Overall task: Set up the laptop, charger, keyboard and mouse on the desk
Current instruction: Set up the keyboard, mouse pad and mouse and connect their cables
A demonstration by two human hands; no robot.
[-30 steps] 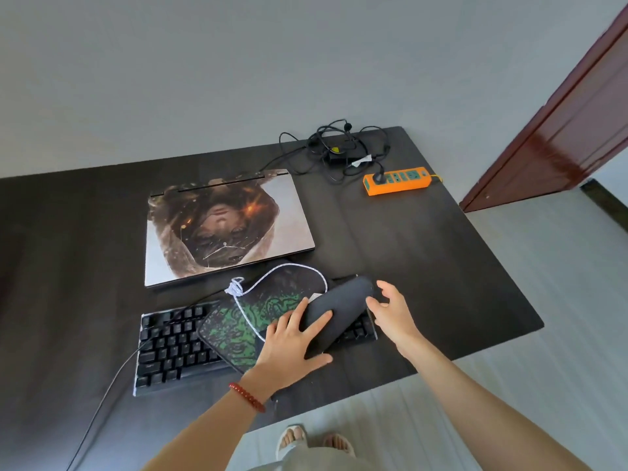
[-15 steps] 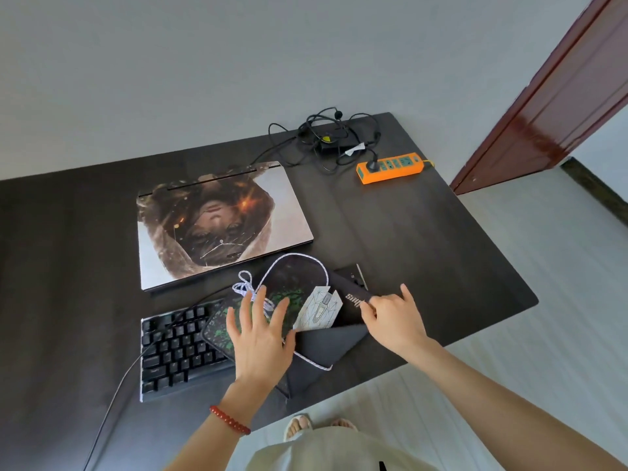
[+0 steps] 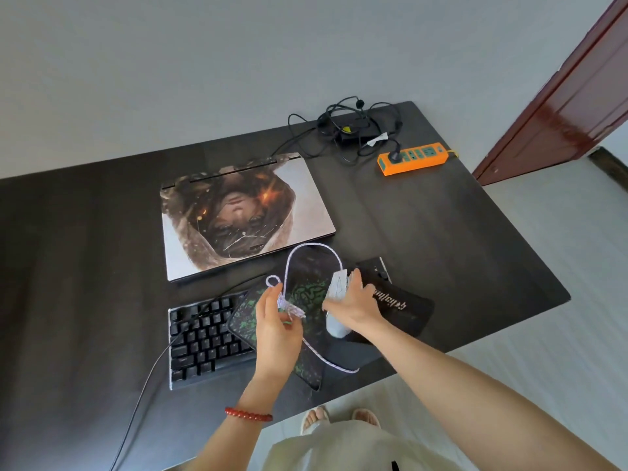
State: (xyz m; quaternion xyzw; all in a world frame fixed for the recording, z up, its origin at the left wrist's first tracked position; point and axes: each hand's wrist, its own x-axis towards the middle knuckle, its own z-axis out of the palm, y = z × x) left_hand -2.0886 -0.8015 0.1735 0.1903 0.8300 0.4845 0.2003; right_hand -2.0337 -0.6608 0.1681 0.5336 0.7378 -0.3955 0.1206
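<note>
Near the front edge of the dark counter point(image 3: 441, 232), the right hand point(image 3: 356, 305) curls its fingers round a white wired mouse point(image 3: 337, 294) over the green-patterned black mouse pad point(image 3: 306, 297). The left hand point(image 3: 277, 331) pinches the bundled white braided cable point(image 3: 289, 305). Beside them lie the black keyboard point(image 3: 204, 338) and, behind, the closed picture-covered laptop point(image 3: 243, 215).

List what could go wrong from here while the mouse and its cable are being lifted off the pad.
1. The mouse cable loops loosely across the mouse pad toward the desk's near edge; lifting the mouse with the right hand may snag the loop or drag the pad.
2. The pad overlaps the keyboard, so a tug might shift it.
3. The left hand holds only the cable bundle; it could unravel.
</note>
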